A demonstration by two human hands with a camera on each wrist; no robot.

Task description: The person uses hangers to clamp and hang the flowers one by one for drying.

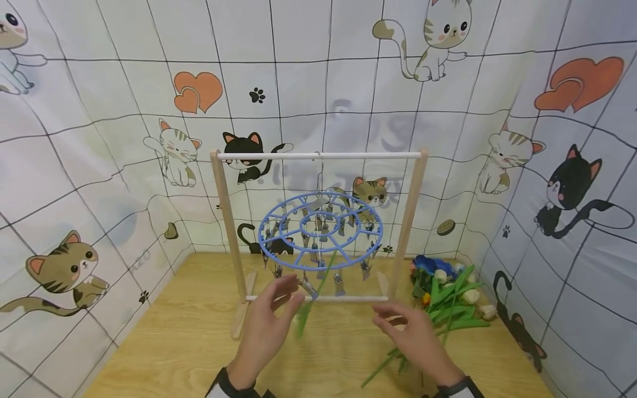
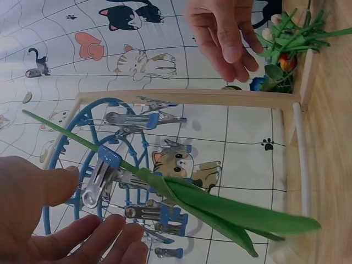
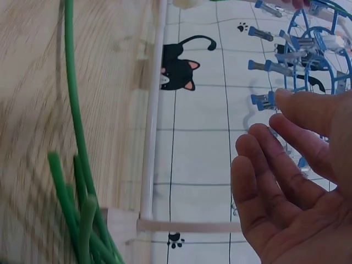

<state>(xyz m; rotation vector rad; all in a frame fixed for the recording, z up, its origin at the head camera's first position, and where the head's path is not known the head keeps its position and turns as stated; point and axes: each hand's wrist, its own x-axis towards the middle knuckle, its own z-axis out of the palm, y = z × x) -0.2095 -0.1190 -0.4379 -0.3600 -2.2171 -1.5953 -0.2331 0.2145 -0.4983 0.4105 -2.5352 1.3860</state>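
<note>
Two hands: the left hand (image 1: pixel 271 325) and the right hand (image 1: pixel 413 336) stand well apart before the wooden rack (image 1: pixel 368 156), with open room between them.
Left grip: thumb and fingers apart, one on each side of a metal clip (image 2: pixel 100 182); whether skin touches it cannot be told.
Right grip: fingers loosely bent, thumb apart, holding nothing.
Leafy stem (image 2: pixel 176 192): clamped by that clip at the near side of the round blue hanger (image 1: pixel 320 235), tilted, thin end up, leaves down.
Hanger edges: the rim sits between the rack's posts, a gap on either side, below the top bar.
Flower bundle (image 1: pixel 450 301): on the table (image 1: pixel 174 331), right of the rack, its stems pointing toward the person.
Outer limits: the wood runs left to a cat-print sheet (image 1: pixel 298 83); the table's near edge is out of view.
Hard to see: the leafy stem blurs in the head view, and its bloom cannot be made out; the right hand covers part of the bundle's stems; the lower border cuts off both forearms.
</note>
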